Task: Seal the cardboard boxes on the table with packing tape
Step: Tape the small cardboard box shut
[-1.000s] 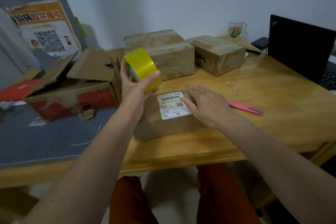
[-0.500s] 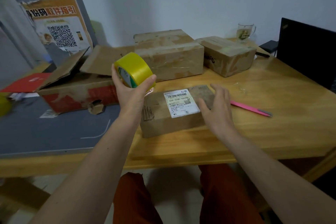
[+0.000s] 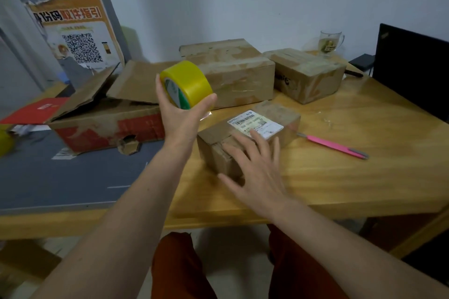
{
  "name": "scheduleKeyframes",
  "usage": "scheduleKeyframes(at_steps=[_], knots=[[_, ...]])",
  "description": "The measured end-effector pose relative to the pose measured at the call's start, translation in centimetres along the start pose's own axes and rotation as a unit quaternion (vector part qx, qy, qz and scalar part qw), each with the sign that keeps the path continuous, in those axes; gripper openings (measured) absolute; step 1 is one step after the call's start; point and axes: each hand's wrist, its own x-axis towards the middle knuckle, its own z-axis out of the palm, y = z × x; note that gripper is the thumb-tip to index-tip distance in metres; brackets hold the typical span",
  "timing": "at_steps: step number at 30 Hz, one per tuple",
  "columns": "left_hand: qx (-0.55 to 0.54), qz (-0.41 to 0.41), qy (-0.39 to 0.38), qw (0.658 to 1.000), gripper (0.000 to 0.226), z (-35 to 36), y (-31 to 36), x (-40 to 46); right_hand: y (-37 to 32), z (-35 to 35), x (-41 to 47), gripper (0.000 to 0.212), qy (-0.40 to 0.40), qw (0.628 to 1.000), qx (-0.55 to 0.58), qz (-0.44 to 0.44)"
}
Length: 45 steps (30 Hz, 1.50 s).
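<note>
1. Right hand (image 3: 257,172) has slid off the label end and now lies flat, fingers spread, on the near end of the small box (image 3: 250,138). It pinches nothing; it only presses.
2. That box has swung round: the label (image 3: 255,124) now sits at its far end, and the box lies angled on the bench (image 3: 364,177), near the front edge.
3. Left hand (image 3: 181,114) grips the yellow tape (image 3: 187,85), held up in the air above and left of the box, apart from it. It has barely moved.
4. A short clear tail seems to hang off the roll near the thumb; too small to be sure.
5. My read: the box is being turned to bring a new seam round; no fresh strip is visibly going on.
6. Further out: two closed boxes (image 3: 233,73) stand at the back, one open box (image 3: 107,124) to the left with its flaps up, a pink pen (image 3: 332,145) right of the small box.
7. Open box looks unsealed, so the job is likely not finished.
</note>
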Motion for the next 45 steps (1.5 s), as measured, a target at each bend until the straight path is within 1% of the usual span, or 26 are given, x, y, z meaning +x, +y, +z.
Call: scheduleKeyframes(at_steps=[2,4,6,7,9,11,13,17,19,22,23,25,27,28,29,31,32,34,36,38,40,41,43,45], knots=[[-0.001,-0.015,-0.017,1.0,0.122,-0.1,0.0,0.7,0.5,0.2,0.0,0.052,0.003,0.999,0.044,0.026],[0.0,-0.035,-0.032,0.999,0.12,0.1,-0.1,1.1,1.1,0.3,0.1,0.049,-0.001,0.995,0.098,0.02],[-0.018,-0.06,-0.045,0.997,0.117,0.4,-0.3,1.2,1.8,0.2,0.1,0.05,0.0,0.99,0.141,0.007],[-0.028,-0.07,-0.05,0.996,0.115,0.6,-0.5,1.2,2.2,0.1,0.2,0.054,0.006,0.987,0.16,0.006],[-0.045,-0.085,-0.059,0.994,0.112,1.0,-1.0,0.7,2.9,-0.1,0.2,0.071,0.022,0.983,0.182,0.022],[-0.062,-0.095,-0.058,0.992,0.111,1.3,-1.4,0.2,3.3,-0.2,0.2,0.086,0.038,0.975,0.208,0.075],[-0.084,-0.107,-0.042,0.99,0.11,1.6,-1.5,-0.2,3.3,0.0,0.1,0.091,0.052,0.953,0.271,0.128],[-0.098,-0.119,0.006,0.988,0.114,1.9,-1.2,-1.5,3.5,0.3,0.1,0.079,0.053,0.917,0.364,0.155],[-0.108,-0.116,0.025,0.987,0.117,1.8,-1.0,-2.6,4.2,-0.1,0.5,0.072,0.029,0.898,0.41,0.159],[-0.089,-0.111,0.037,0.989,0.118,1.6,-0.7,-3.9,5.2,-0.9,1.5,0.049,-0.019,0.87,0.469,0.151],[-0.079,-0.112,0.033,0.99,0.118,1.5,-0.5,-4.1,5.3,-1.2,1.8,0.045,-0.03,0.866,0.477,0.147],[-0.058,-0.119,0.023,0.991,0.117,1.3,0.1,-4.2,5.4,-1.7,2.2,0.04,-0.05,0.871,0.467,0.144],[-0.052,-0.135,-0.004,0.989,0.116,0.9,0.9,-4.2,5.1,-2.4,2.4,0.043,-0.068,0.884,0.438,0.15],[-0.059,-0.142,-0.034,0.988,0.114,0.6,1.4,-4.2,5.0,-3.0,2.6,0.047,-0.06,0.888,0.43,0.151],[-0.068,-0.146,-0.073,0.984,0.112,0.4,1.9,-4.1,4.8,-3.8,2.9,0.05,-0.04,0.889,0.432,0.148],[-0.072,-0.144,-0.168,0.973,0.1,0.3,2.9,-4.1,4.2,-5.6,4.0,0.054,0.005,0.878,0.46,0.135],[-0.071,-0.145,-0.214,0.963,0.095,0.5,3.5,-4.2,3.9,-6.5,4.7,0.055,0.017,0.868,0.48,0.127],[-0.07,-0.164,-0.303,0.936,0.101,0.9,4.7,-4.4,3.4,-8.1,6.0,0.054,0.027,0.853,0.51,0.11],[-0.057,-0.181,-0.382,0.905,0.107,1.2,5.7,-4.8,3.2,-9.1,7.0,0.043,0.038,0.855,0.51,0.087],[-0.045,-0.198,-0.428,0.881,0.116,1.5,6.1,-5.2,3.1,-9.5,7.4,0.032,0.06,0.863,0.497,0.061],[-0.057,-0.22,-0.43,0.873,0.121,1.8,5.9,-5.8,3.1,-9.3,7.4,0.029,0.084,0.868,0.486,0.052],[-0.073,-0.234,-0.417,0.875,0.118,1.9,5.7,-6.2,3.1,-9.2,7.3,0.028,0.102,0.867,0.484,0.054],[-0.137,-0.281,-0.359,0.879,0.102,2.0,5.3,-7.1,3.4,-9.2,7.2,0.03,0.148,0.852,0.497,0.07],[-0.224,-0.332,-0.293,0.868,0.081,1.9,4.8,-8.0,3.7,-9.4,7.2,0.037,0.183,0.839,0.504,0.092]])
